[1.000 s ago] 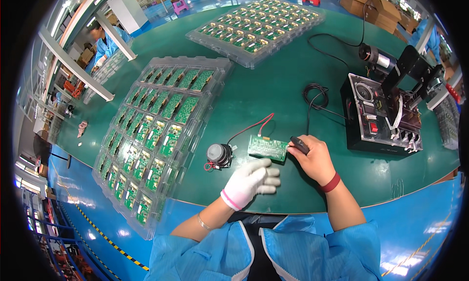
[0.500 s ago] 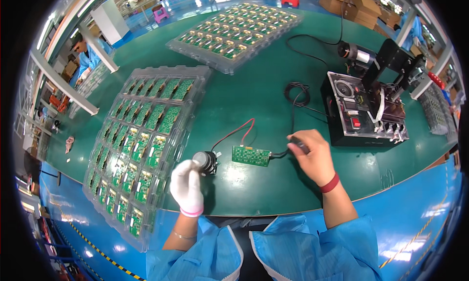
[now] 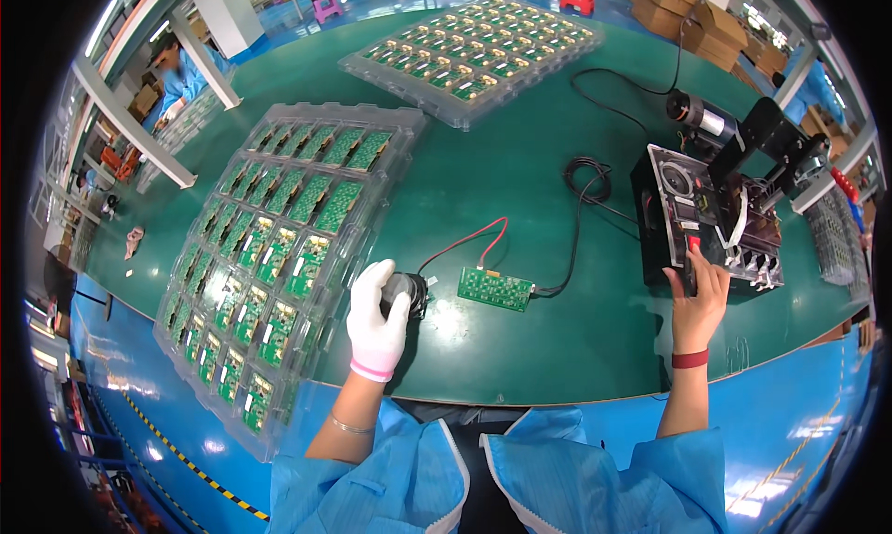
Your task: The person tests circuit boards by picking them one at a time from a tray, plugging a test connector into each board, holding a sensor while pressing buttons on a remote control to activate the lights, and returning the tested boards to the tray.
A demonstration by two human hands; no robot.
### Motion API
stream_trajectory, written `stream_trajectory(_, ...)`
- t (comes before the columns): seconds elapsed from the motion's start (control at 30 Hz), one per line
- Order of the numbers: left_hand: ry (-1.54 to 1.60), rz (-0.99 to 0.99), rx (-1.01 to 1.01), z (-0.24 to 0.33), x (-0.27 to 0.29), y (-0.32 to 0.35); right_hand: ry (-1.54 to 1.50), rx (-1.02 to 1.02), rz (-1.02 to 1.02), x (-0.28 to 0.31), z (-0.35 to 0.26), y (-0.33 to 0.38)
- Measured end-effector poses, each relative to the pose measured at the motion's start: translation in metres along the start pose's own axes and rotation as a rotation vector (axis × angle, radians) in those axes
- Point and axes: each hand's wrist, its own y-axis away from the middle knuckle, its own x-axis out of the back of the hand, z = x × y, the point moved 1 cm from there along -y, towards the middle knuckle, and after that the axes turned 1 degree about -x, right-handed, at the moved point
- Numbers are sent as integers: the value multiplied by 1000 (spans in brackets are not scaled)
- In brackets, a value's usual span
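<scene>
white glove [image 3: 375, 319], green board [image 3: 495, 288], red-black wires [image 3: 462, 243], green table [image 3: 483, 176], red wristband [image 3: 689, 358].

White knit cloth glove on left hand [image 3: 376, 316] | matt green table mat [image 3: 483, 176] | clear glossy plastic tray [image 3: 279, 255] | black metal test box [image 3: 706, 223] | blue smooth cloth sleeves [image 3: 595, 478]

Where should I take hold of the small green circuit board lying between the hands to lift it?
Probably by its two long edges, coming from above. The circuit board lies flat on the green table, components up. Its left end carries red and black wires to the round part under the left hand, and a black cable leaves its right end, so the long sides look freest.
</scene>
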Motion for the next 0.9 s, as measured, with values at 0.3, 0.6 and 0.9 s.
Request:
stream_trajectory(0.3, 32, 39, -27, -11, -1, 6, -1382, -742, -907, -8, -126, 34)
stream_trajectory(0.6, -52, 8, -108, -2, -6, 1, -1742, -862, -1371, -25, -186, 64)
stream_trajectory(0.9, 20, 0, -55, -9, -5, 1, -1806, -878, -1359, -24, -183, 63)
